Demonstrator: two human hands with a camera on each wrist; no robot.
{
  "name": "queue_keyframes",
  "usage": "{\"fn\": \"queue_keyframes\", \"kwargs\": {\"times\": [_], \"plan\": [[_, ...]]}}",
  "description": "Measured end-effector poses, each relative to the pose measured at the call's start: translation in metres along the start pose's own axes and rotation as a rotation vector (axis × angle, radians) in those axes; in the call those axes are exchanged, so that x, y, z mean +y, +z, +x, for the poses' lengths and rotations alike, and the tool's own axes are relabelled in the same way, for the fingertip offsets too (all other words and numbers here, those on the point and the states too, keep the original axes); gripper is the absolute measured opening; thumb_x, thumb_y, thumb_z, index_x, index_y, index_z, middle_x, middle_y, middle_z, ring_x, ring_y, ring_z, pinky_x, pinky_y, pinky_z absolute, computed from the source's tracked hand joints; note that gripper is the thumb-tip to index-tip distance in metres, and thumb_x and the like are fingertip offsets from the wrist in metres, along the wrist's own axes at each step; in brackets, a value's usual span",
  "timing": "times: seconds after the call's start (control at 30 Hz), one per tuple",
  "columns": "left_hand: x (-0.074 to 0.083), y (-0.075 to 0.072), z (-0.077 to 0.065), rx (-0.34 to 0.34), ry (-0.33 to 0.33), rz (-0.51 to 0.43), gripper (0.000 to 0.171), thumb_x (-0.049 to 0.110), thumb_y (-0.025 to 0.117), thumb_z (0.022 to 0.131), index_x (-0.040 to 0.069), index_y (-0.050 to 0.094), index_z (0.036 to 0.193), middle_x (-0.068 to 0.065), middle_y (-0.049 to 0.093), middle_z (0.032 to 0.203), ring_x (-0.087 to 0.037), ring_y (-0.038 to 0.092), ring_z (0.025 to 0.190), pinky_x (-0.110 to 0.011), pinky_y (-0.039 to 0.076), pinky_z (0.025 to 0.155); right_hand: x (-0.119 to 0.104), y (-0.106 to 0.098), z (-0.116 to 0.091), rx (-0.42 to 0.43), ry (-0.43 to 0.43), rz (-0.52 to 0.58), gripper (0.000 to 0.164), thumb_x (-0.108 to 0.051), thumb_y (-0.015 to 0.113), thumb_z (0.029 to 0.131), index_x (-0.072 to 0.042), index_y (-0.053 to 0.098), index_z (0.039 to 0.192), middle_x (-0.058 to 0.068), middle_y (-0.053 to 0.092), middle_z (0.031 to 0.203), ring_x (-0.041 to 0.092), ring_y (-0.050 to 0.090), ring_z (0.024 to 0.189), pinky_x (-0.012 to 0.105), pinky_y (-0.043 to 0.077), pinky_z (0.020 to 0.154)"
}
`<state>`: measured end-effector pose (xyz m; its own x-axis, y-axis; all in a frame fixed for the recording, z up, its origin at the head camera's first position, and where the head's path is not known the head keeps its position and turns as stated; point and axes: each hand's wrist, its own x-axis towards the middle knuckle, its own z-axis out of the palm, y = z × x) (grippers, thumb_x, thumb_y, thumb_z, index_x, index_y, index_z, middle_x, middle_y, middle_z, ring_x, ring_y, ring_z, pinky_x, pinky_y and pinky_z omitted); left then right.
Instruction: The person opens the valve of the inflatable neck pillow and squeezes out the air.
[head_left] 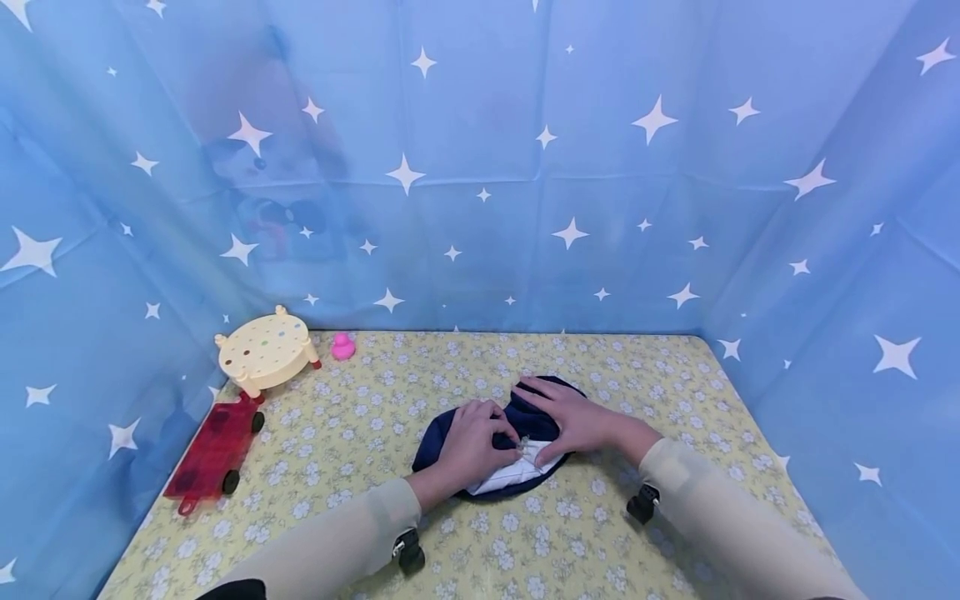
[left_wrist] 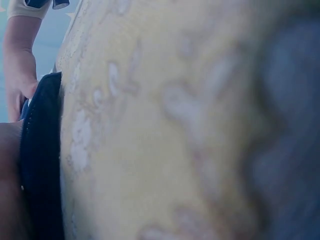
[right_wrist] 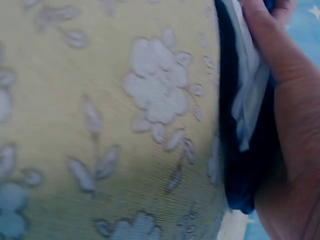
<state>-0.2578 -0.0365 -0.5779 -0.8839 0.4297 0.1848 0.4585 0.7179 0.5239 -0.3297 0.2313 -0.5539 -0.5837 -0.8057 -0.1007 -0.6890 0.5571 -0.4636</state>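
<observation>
A dark blue cloth cap-like piece with a white lining lies on the table, its exact kind partly hidden by the hands. My left hand is over its left half, thumb and index finger pinching at the middle beside a small shiny bit that is too small to make out. On the right half rests my right hand, fingers spread and fairly straight, thumb against the lining. The left wrist view shows the dark stitched edge; in the right wrist view, the white lining sits beside the right thumb.
The tabletop has a yellow flowered cover. At the left stand a cream toy table with coloured dots, a red toy cart with black wheels and a pink rubber duck. Blue star-patterned curtains enclose the back and sides.
</observation>
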Motion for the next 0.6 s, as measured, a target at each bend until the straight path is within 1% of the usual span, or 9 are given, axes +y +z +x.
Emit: {"fn": "queue_keyframes", "kwargs": {"times": [0.07, 0.2, 0.33, 0.43, 0.6], "plan": [[0.001, -0.001, 0.001, 0.000, -0.003, 0.006, 0.010, 0.044, 0.089, 0.095, 0.037, 0.084, 0.098, 0.009, 0.062, 0.124, -0.019, 0.054, 0.119, -0.053, 0.036, 0.121, -0.002, 0.001, 0.000, 0.008, 0.004, -0.045, 0.122, -0.072, 0.082, 0.088, -0.020, 0.019, 0.179, 0.013, 0.009, 0.185, 0.040, 0.012, 0.169, 0.073, 0.023, 0.127], [0.002, -0.002, 0.000, -0.007, -0.013, 0.023, 0.011, 0.045, 0.089, 0.095, 0.036, 0.084, 0.098, 0.009, 0.062, 0.124, -0.018, 0.054, 0.119, -0.052, 0.035, 0.122, -0.006, 0.005, 0.000, 0.014, 0.013, -0.120, 0.120, -0.078, 0.074, 0.089, -0.021, 0.020, 0.179, 0.014, 0.008, 0.185, 0.040, 0.011, 0.169, 0.073, 0.021, 0.127], [0.002, -0.002, 0.001, 0.000, -0.006, 0.029, 0.012, 0.045, 0.090, 0.094, 0.035, 0.085, 0.099, 0.008, 0.062, 0.124, -0.019, 0.054, 0.120, -0.053, 0.036, 0.121, -0.010, 0.006, -0.001, 0.029, 0.008, -0.173, 0.114, -0.078, 0.071, 0.091, -0.023, 0.024, 0.179, 0.015, 0.012, 0.185, 0.039, 0.013, 0.169, 0.071, 0.020, 0.129], [0.002, -0.003, 0.001, 0.004, 0.003, 0.032, 0.012, 0.044, 0.090, 0.094, 0.035, 0.085, 0.098, 0.008, 0.063, 0.123, -0.019, 0.054, 0.118, -0.053, 0.036, 0.121, -0.012, 0.006, -0.001, 0.043, 0.009, -0.186, 0.110, -0.077, 0.072, 0.092, -0.024, 0.027, 0.178, 0.014, 0.016, 0.184, 0.038, 0.015, 0.169, 0.070, 0.020, 0.129], [0.004, -0.003, 0.001, 0.012, 0.014, 0.034, 0.011, 0.043, 0.091, 0.093, 0.034, 0.085, 0.097, 0.008, 0.062, 0.121, -0.019, 0.054, 0.115, -0.054, 0.037, 0.120, -0.013, 0.008, -0.001, 0.077, 0.008, -0.182, 0.106, -0.074, 0.075, 0.091, -0.023, 0.035, 0.175, 0.015, 0.025, 0.181, 0.039, 0.023, 0.166, 0.070, 0.024, 0.128]]}}
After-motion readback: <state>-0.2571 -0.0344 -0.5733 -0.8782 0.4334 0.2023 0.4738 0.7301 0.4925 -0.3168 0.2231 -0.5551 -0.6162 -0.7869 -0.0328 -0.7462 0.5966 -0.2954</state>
